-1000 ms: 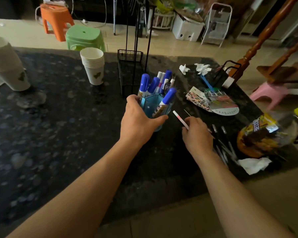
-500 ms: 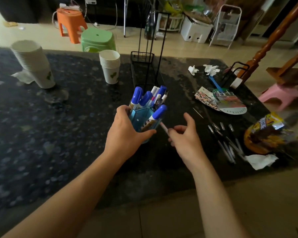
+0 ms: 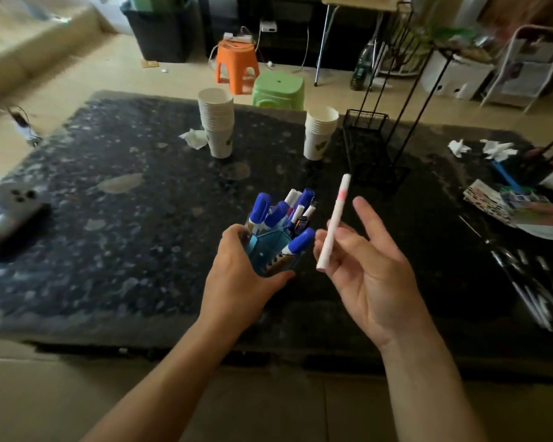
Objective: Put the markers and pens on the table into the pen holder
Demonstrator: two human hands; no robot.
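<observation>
The left hand (image 3: 237, 275) wraps around the blue pen holder (image 3: 270, 250) from its near side. Fingers go on one side and the thumb on the other, so I think it is kept steady for the next pen. The right hand (image 3: 367, 269) pinches a thin white pen (image 3: 334, 223) between the thumb and the first fingers. The other fingers are spread wide. The pen has a pink band near its top end and points up toward 12 o'clock, tilted a little. It is in the air, just at 3 o'clock from the holder, not inside yet. It looks ready to be turned and dropped in.

The holder looks like see-through blue plastic with flat sides. It is packed with fat markers (image 3: 262, 208) that have round blue caps, plus some thin white pens. One marker leans out toward the right hand.

The counter (image 3: 125, 218) is dark, shiny and speckled like stone. At 3 o'clock, far from the holder, more thin dark pens (image 3: 530, 288) lie on it. They are blurry, so I cannot count them. At 12 o'clock stand two stacks of white paper cups (image 3: 217, 122) and a black wire rack (image 3: 364, 129). At 9 o'clock lies a phone (image 3: 16, 202), back side up.
</observation>
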